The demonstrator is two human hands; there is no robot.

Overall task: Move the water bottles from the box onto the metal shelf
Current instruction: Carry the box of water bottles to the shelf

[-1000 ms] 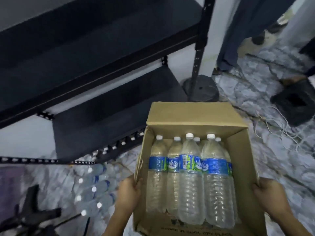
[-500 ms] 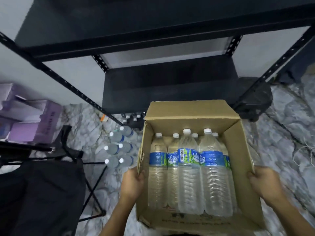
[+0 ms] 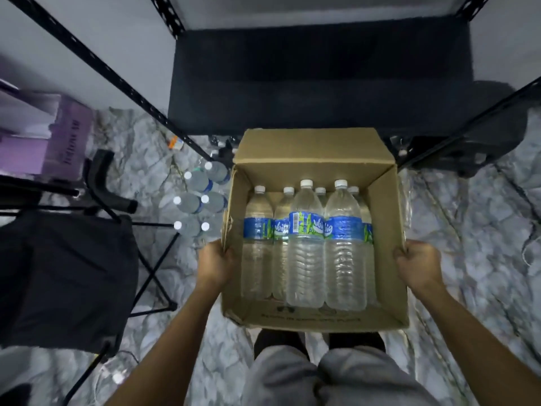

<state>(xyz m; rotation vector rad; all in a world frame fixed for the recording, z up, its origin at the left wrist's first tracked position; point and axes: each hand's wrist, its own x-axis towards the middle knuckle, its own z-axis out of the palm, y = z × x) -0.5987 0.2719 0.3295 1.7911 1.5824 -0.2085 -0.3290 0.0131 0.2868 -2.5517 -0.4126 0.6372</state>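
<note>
Currently the left hand (image 3: 218, 263) and right hand (image 3: 418, 265) are clamping opposite walls of the box (image 3: 386, 230), water bottles (image 3: 306, 259) standing inside, facing the metal shelf (image 3: 319, 83). Keeping it level and setting it close should be easing unloading.

Wears grey trousers (image 3: 330, 379) of soft, matte cloth, loose and creased, bunched in folds over both legs, with a darker shadowed line running between them. Shows two forearms (image 3: 181, 332) bare all the way down to the lower edge of the view, with no cloth on them. Carries nothing on the left hand (image 3: 216, 266) or the right hand (image 3: 418, 265), both bare as well. Appears to wear dark footwear (image 3: 278, 341), two dim shapes just past the trouser legs, too dark to tell more.
</note>
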